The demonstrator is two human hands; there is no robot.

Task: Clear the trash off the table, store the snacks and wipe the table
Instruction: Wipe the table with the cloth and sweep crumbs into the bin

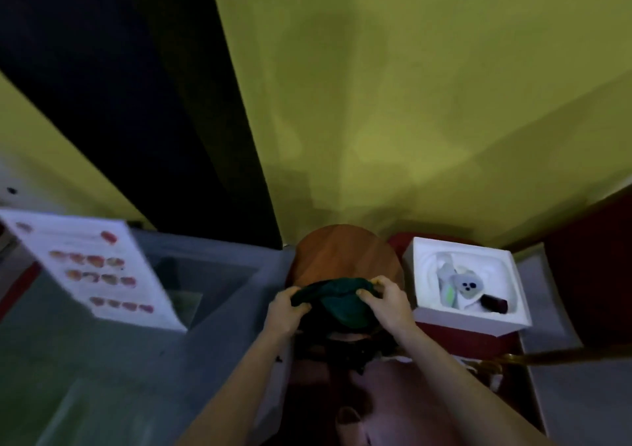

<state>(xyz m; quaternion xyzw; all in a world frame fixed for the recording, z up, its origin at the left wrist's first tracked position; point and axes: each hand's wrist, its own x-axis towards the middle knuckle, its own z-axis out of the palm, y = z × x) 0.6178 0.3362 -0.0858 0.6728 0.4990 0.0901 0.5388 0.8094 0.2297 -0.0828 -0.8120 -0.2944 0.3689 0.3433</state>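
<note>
A small round wooden table (pixel 345 254) stands against the yellow wall. A dark green cloth (pixel 337 300) is bunched at the table's near edge. My left hand (pixel 285 310) grips the cloth's left side. My right hand (pixel 384 300) grips its right side, fingers curled over the top. Both forearms reach in from the bottom of the view. The bare part of the tabletop beyond the cloth shows nothing on it.
A white foam box (pixel 427 312) to the right of the table holds wrappers and a dark can. To the left is a grey glass-topped counter (pixel 219 268) with a printed white sheet (pixel 92 268). A brass rail (pixel 561 355) crosses at lower right.
</note>
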